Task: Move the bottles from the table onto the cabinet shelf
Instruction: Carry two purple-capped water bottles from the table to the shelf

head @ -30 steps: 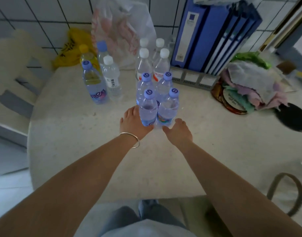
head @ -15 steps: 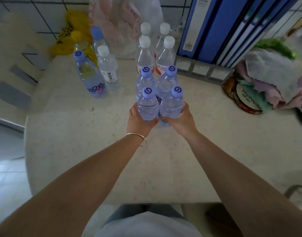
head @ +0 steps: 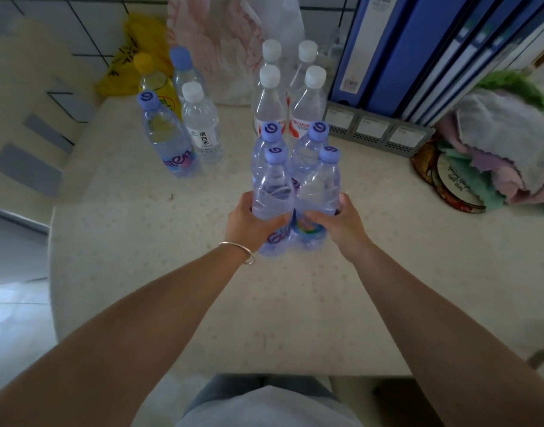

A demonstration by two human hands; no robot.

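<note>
Several blue-capped water bottles (head: 295, 186) stand in a tight cluster in the middle of the pale table (head: 141, 241). My left hand (head: 249, 224) wraps the near-left bottle (head: 272, 192) of the cluster. My right hand (head: 338, 224) wraps the near-right bottle (head: 320, 188). Both hands press the cluster from its sides. Behind it stand several white-capped bottles (head: 270, 100). Further left are a blue-capped bottle (head: 169, 140), a white-capped one (head: 201, 121) and a yellow-capped one (head: 155, 78). No cabinet shelf is in view.
Blue binders (head: 418, 50) in a grey rack stand at the back right. A pile of cloths (head: 495, 143) lies on a round tin at the right. Plastic bags (head: 221, 41) lean on the tiled wall. A pale chair (head: 27, 118) stands at the left.
Both hands have gone from reaching at the cluster's base to closing around the two near bottles. The cluster has been drawn a little toward me.
</note>
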